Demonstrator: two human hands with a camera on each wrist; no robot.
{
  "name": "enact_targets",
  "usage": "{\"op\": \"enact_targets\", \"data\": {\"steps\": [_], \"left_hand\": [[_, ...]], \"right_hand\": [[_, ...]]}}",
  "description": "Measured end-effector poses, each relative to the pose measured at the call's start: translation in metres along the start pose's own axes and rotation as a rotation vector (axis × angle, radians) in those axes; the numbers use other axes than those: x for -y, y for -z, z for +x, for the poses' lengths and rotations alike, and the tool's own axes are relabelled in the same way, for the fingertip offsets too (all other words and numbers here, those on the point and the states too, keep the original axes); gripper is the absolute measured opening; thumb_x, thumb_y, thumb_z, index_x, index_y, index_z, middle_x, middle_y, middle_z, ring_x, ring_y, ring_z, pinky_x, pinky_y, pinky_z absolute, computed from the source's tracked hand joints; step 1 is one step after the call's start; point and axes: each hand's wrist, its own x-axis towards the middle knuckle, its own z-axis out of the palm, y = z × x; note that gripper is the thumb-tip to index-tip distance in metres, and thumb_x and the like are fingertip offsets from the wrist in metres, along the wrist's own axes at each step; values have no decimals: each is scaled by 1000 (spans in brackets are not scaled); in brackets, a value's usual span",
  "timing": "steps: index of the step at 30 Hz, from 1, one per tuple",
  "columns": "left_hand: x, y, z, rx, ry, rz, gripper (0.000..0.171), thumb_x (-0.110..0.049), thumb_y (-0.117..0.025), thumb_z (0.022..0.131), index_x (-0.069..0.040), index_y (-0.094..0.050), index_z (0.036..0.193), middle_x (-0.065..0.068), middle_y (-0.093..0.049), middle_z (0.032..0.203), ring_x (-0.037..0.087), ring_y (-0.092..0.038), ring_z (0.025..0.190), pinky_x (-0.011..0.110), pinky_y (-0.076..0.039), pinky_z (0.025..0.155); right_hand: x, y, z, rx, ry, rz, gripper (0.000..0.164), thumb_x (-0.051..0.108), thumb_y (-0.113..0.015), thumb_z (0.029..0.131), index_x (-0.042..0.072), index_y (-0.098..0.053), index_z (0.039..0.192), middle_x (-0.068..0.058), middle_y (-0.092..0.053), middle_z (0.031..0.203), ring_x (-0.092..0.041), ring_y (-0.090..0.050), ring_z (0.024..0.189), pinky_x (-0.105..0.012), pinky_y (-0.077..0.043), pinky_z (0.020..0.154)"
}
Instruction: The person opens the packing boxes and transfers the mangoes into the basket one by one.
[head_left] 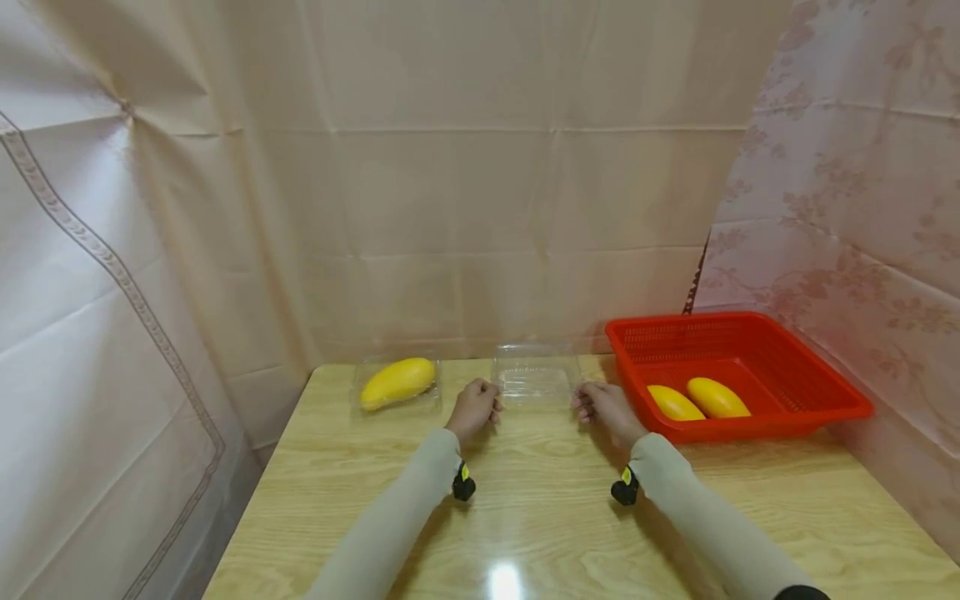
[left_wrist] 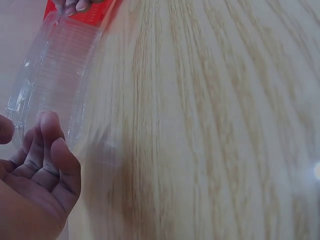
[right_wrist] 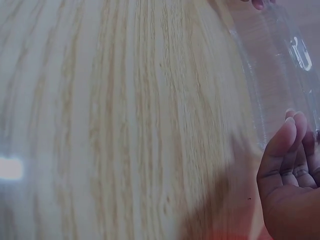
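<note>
A clear plastic box (head_left: 536, 382) is at the back middle of the table, between my two hands. My left hand (head_left: 476, 408) grips its left edge, fingers curled in at the near corner. On the opposite side, my right hand (head_left: 606, 410) holds the right edge, fingers bent at the rim. In the left wrist view the box (left_wrist: 62, 65) stretches from the left fingers (left_wrist: 50, 127) toward the right hand's fingertips (left_wrist: 72, 7). The right wrist view has the box (right_wrist: 272, 75) beyond the right fingers (right_wrist: 282, 142); the thumb is hidden there.
Left of the hands lies a yellow mango (head_left: 398, 382) in another clear plastic container (head_left: 431, 407). A red basket (head_left: 757, 429) stands at the right, with two mangoes (head_left: 717, 397) inside. Cloth curtains (head_left: 450, 192) hang close behind the wooden table (head_left: 540, 517).
</note>
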Motion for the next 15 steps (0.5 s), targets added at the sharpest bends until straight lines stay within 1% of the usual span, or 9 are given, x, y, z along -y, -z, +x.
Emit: {"op": "enact_targets", "data": {"steps": [9, 15], "left_hand": [[1, 1, -1, 11, 8, -29, 32, -19, -45, 110, 8, -59, 119, 23, -67, 95, 18, -62, 64, 28, -53, 61], [2, 1, 3, 10, 9, -44, 31, -18, -45, 110, 9, -59, 118, 22, -67, 92, 16, -59, 61, 26, -53, 60]], "right_hand": [[-8, 1, 6, 17, -6, -1, 34, 14, -47, 107, -17, -57, 116, -9, -66, 84, -11, -56, 64, -23, -52, 58], [-7, 1, 8, 25, -8, -18, 36, 17, -46, 108, -17, -57, 117, -10, -65, 86, -13, -55, 65, -24, -52, 59]]}}
